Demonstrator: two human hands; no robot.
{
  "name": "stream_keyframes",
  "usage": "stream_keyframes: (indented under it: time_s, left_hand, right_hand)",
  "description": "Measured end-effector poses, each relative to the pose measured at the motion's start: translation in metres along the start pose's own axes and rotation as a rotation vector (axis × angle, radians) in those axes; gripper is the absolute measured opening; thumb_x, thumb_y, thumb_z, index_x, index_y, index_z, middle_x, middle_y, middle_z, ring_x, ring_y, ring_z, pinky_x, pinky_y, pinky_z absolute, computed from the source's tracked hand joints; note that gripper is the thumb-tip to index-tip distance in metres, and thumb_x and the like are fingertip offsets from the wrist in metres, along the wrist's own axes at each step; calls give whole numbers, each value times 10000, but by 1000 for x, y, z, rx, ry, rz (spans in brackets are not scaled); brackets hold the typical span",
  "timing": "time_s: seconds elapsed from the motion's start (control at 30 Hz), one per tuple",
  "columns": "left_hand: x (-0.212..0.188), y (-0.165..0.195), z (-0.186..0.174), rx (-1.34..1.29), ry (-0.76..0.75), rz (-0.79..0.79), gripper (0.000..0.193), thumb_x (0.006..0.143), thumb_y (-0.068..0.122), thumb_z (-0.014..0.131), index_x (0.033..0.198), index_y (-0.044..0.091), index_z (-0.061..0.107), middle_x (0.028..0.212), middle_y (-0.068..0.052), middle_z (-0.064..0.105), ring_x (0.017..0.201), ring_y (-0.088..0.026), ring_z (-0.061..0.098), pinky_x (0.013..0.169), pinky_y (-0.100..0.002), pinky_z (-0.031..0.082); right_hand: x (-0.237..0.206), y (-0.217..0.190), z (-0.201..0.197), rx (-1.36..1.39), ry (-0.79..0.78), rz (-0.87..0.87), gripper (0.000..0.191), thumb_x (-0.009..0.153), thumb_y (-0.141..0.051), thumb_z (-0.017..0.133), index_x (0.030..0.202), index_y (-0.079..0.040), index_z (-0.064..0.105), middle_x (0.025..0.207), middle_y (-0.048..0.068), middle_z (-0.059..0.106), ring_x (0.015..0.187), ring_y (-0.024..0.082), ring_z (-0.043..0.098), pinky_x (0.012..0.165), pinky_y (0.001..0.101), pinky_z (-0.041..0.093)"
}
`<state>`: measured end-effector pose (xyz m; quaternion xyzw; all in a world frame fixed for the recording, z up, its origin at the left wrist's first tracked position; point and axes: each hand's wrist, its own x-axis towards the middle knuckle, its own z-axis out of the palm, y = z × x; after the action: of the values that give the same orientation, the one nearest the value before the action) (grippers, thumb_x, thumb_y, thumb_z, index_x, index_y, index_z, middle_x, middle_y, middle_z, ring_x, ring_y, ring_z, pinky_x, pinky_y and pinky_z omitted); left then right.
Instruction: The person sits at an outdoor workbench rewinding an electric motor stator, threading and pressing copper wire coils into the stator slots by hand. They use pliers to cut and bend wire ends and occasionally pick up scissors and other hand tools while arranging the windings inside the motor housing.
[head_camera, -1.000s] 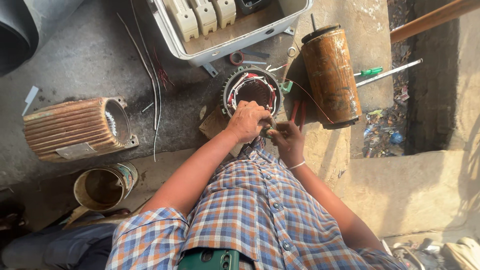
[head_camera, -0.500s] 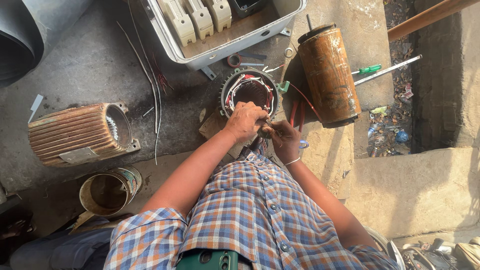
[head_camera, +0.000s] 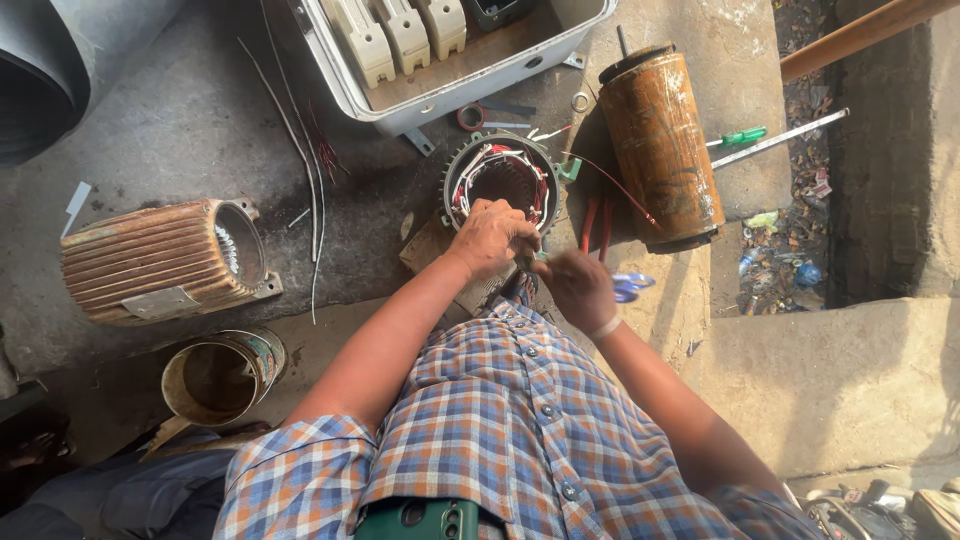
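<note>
A short-sleeved shirt (head_camera: 500, 420) in blue, orange and white checks, buttoned, with a pale wristband (head_camera: 604, 327).

The left hand (head_camera: 492, 235) covers the near rim of the round grey motor stator with red and white windings (head_camera: 500, 178), the motion-blurred right hand (head_camera: 578, 288) hides most of a blue-handled tool (head_camera: 630, 286), and the top edge crops the grey open switch box (head_camera: 450, 75).

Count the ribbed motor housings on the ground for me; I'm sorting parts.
2. One ribbed motor housing lies on its side at the left. The other housing stands open-end up, wires inside, with the left hand on its rim. More may lie out of view.
</note>
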<state>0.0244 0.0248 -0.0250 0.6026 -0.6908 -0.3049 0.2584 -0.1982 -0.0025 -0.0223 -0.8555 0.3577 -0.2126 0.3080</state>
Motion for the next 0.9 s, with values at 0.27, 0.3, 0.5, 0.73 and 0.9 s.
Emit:
stream_keyframes:
  time_s: [0.27,0.3,0.5,0.73,0.9]
  left_hand:
    - [3,-4,8,-8,77,31,189,826,116,725,951,248,779,879,59,674,976,-184,595,976,-378,371]
    - [3,-4,8,-10,69,37,186,824,115,723,948,245,775,880,60,675,979,-182,598,976,-378,373]
    - [2,0,7,-28,49,-5,130,826,148,744,906,247,774,875,64,680,979,-189,597,982,-391,375]
    - [1,5,-1,-46,29,-25,142,799,167,741,906,251,783,881,67,702,991,-184,610,1002,-387,375]
    - [3,16,-8,-51,-3,-87,111,866,304,746,926,216,779,884,24,701,970,-214,594,994,-399,360]
  right_hand:
    - [7,-10,2,98,78,211,240,870,-215,861,903,-40,701,722,87,690,634,181,634,586,320,485]
    - [4,-13,3,187,58,330,211,900,-191,853,903,-37,707,698,79,695,607,148,613,577,302,475]
    - [2,-23,14,460,281,411,258,825,-106,856,923,-13,637,774,46,697,705,52,643,625,220,525]
    - [-18,1,11,444,219,423,159,909,-82,803,934,-13,662,793,49,713,677,88,630,613,234,502]
    - [-34,16,3,647,109,653,168,949,-110,727,1083,-10,707,865,55,732,690,82,651,625,231,535]
